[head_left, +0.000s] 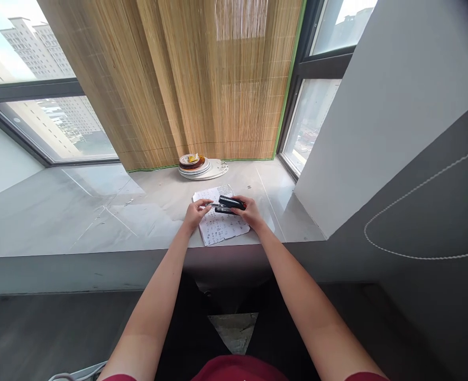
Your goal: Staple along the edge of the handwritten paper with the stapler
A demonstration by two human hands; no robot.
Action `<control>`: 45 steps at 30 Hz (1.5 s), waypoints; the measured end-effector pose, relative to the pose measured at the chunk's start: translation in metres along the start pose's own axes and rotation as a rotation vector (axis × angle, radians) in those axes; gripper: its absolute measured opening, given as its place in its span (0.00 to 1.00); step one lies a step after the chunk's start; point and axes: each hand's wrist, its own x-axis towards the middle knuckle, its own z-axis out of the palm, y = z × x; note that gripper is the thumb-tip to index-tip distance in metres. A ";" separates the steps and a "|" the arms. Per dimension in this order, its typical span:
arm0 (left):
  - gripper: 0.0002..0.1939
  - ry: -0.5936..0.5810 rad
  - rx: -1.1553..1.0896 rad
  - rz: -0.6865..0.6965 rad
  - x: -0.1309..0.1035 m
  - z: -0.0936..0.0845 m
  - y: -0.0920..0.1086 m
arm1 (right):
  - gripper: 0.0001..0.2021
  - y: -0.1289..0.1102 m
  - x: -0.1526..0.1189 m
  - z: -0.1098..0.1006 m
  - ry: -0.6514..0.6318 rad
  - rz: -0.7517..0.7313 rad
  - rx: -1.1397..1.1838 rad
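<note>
A black stapler [229, 202] is held above the written paper sheets [222, 228], its top arm raised apart from its lower part. Around the stapler's rear end on the right, my right hand [250, 211] is closed. My left hand [197, 212] is closed in a pinch at the thin metal piece [214, 205] that sticks out of the stapler's left end. Whether a staple strip sits inside is too small to tell. Handwriting covers the sheets, which lie on the pale stone sill [162, 196] beneath both hands.
Several stacked plates [194, 168] stand at the back of the sill, a small yellow thing [193, 158] on top. Behind them hangs a bamboo blind [202, 79]. Windows flank it. A white wall [360, 116] rises on the right, with a hanging bead cord [380, 246].
</note>
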 end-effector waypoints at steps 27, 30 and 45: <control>0.18 0.020 0.035 0.107 -0.006 -0.001 0.017 | 0.18 -0.003 0.001 -0.001 0.050 0.039 0.080; 0.26 -0.079 0.004 0.086 -0.006 0.000 0.017 | 0.18 -0.003 0.000 -0.002 -0.025 0.002 0.089; 0.19 0.009 0.101 0.228 -0.001 -0.003 0.011 | 0.21 0.002 -0.003 0.006 -0.138 -0.058 0.035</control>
